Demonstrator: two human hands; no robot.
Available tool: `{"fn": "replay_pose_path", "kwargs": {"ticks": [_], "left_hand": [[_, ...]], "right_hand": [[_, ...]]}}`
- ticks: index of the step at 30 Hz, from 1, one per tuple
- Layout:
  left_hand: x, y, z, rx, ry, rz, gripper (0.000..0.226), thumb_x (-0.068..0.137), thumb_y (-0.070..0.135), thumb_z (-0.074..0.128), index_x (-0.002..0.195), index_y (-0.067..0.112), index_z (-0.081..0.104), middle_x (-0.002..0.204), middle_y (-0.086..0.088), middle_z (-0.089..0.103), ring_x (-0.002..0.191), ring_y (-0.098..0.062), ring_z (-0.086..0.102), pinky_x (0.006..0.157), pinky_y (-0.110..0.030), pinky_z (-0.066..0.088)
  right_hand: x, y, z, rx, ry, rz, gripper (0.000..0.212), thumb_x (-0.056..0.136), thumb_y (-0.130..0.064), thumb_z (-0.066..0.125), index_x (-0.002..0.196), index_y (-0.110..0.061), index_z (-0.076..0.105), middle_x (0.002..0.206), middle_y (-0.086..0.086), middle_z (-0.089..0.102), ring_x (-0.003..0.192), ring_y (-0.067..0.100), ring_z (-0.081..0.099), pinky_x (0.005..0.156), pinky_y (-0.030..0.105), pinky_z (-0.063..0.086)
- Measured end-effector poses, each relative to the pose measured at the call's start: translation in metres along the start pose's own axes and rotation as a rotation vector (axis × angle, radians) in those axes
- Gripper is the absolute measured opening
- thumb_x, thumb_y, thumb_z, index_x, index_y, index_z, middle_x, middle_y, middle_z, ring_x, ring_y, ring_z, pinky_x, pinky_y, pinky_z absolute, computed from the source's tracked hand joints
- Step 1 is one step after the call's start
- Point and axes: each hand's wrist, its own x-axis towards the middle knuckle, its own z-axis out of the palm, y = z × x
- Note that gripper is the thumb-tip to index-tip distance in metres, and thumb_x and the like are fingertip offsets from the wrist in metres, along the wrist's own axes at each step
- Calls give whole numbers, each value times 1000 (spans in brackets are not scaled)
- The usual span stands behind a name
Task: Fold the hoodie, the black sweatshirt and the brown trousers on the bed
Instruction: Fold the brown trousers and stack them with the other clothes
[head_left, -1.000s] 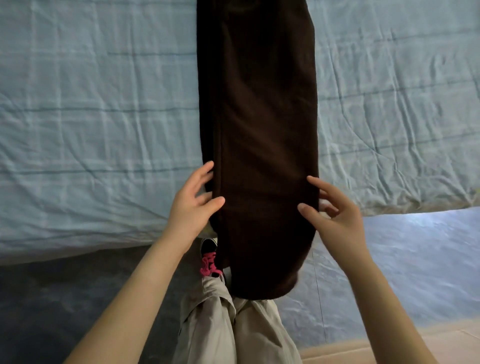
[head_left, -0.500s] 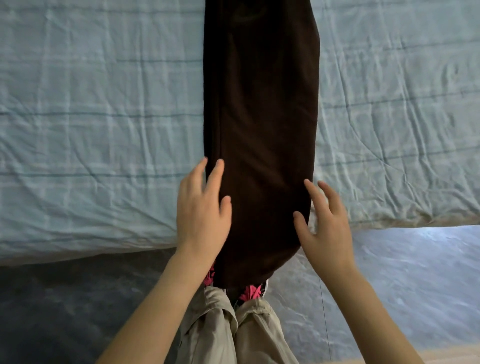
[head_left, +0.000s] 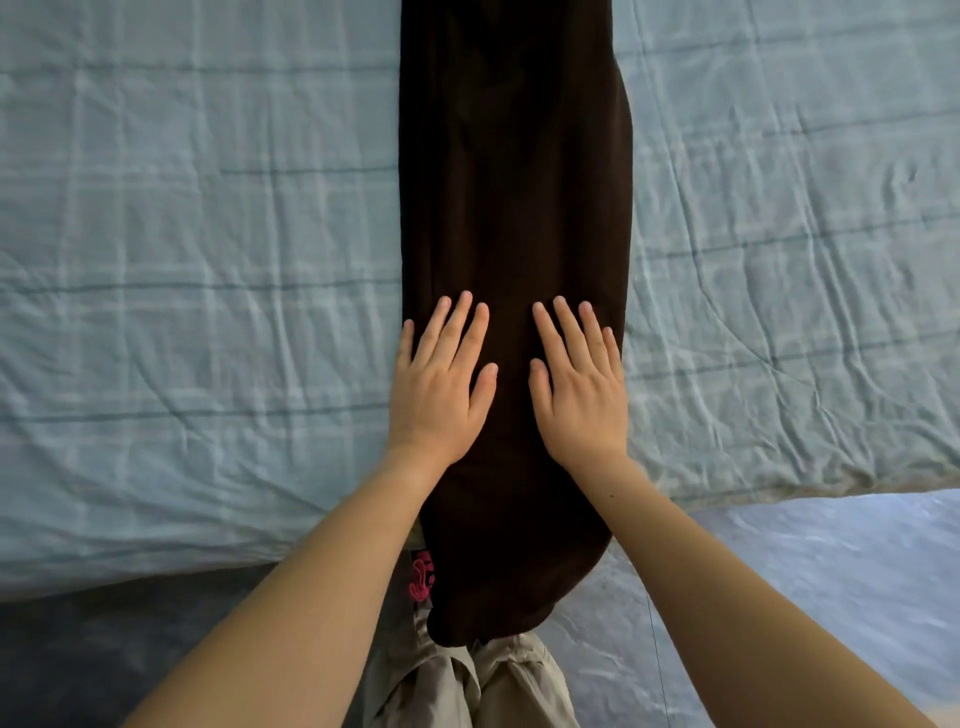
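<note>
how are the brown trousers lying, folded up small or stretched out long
Stretched out long: the brown trousers run as one narrow strip across the bed, near end hanging off its edge.

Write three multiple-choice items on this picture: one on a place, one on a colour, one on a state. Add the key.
1. Where is the near end of the brown trousers?
A. Tucked under a pillow
B. Hanging past the edge of the bed
C. Rolled up in the middle of the bed

2. What colour is the sheet?
A. Light blue
B. Red
C. Yellow

3. How do the left hand and the right hand lie?
A. Both clenched round the cloth
B. One lifted high off the cloth
C. Both flat on the trousers, fingers straight

Key: 1 B, the dark end drops below the bed's edge. 2 A, the cloth is pale blue with faint check lines. 3 C, both palms are down, side by side on the trousers.
</note>
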Motion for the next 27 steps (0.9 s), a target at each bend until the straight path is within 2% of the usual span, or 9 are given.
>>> {"fn": "replay_pose_path", "kwargs": {"ticks": [15, 27], "left_hand": [[4, -2, 6, -18, -3, -10, 59, 97, 37, 35, 154, 19, 29, 161, -2, 26, 150, -21, 18, 121, -49, 15], [4, 0, 5, -6, -7, -23, 59, 98, 37, 36, 154, 19, 28, 161, -2, 26, 150, -20, 18, 120, -51, 17]], "right_hand": [[4, 0, 9, -65, -4, 26, 59, 98, -30, 38, 157, -23, 32, 162, 3, 32, 153, 23, 19, 125, 43, 12], [3, -3, 7, -85, -14, 36, 59, 97, -29, 38, 156, -22, 33, 161, 2, 33, 153, 23, 20, 125, 43, 14]]}}
